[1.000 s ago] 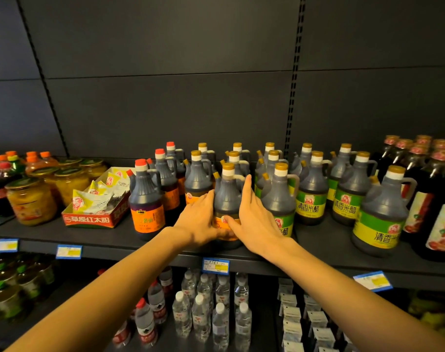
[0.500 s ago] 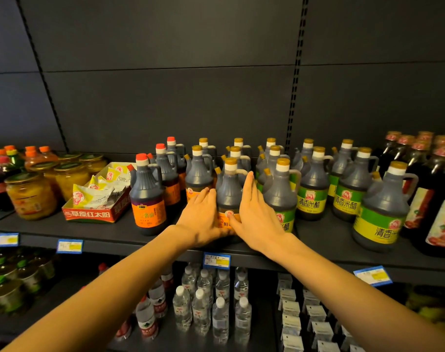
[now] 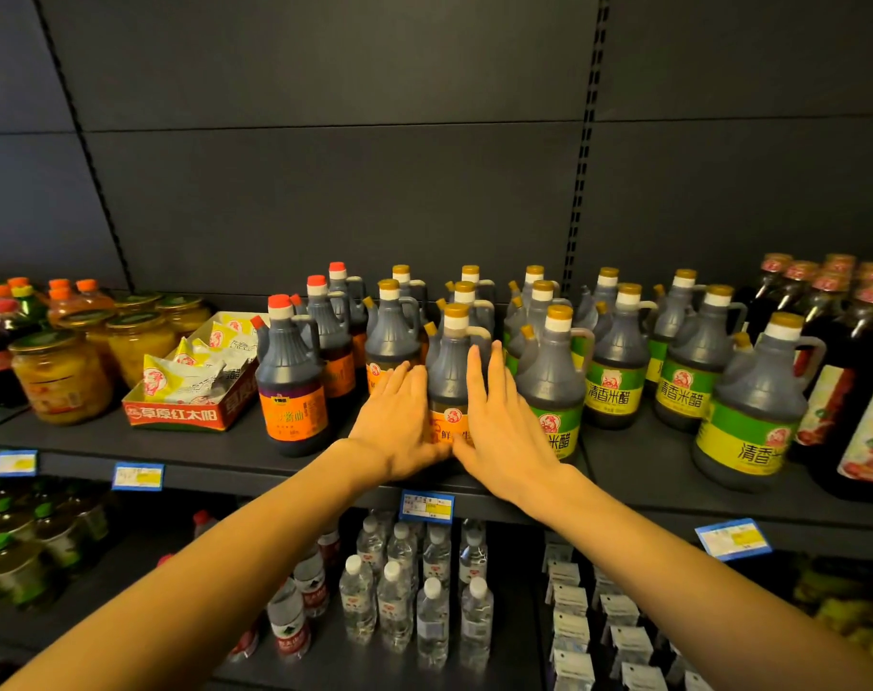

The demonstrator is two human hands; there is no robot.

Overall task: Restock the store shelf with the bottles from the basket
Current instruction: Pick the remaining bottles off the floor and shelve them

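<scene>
1. My left hand (image 3: 402,421) lies flat against the left side of the front orange-label bottle (image 3: 454,379), fingers straight and together, nothing gripped.
2. My right hand (image 3: 504,421) does the same on the bottle's right side, fingers straight and pointing up along the body. The thumbs meet low at the label. Both palms press; neither hand curls round it.
3. That bottle stands upright near the shelf's (image 3: 235,453) front edge, about mid-span, yellow cap (image 3: 457,311) on, handle to the right.
4. Directly behind it: more yellow-cap bottles of the same type in a row running to the back panel.
5. Left of it, just beside: a second yellow-cap bottle (image 3: 392,336), then the red-cap bottles (image 3: 290,376) with orange labels, the front one close to the front edge.
6. Right of it, touching or nearly so: green-label bottles (image 3: 554,386) in several rows, continuing toward the right end. One big green-label bottle (image 3: 753,411) sits nearest the front edge there.
7. Far right end: dark bottles with red labels (image 3: 858,391).
8. Left end: a red cardboard tray (image 3: 180,416) of yellow-white packets, and glass jars (image 3: 60,376) of yellow fruit.
9. Blue price tags (image 3: 427,506) are clipped on the front edge.
10. On the lower shelf: small clear water bottles (image 3: 399,591).
11. The basket is out of view.
</scene>
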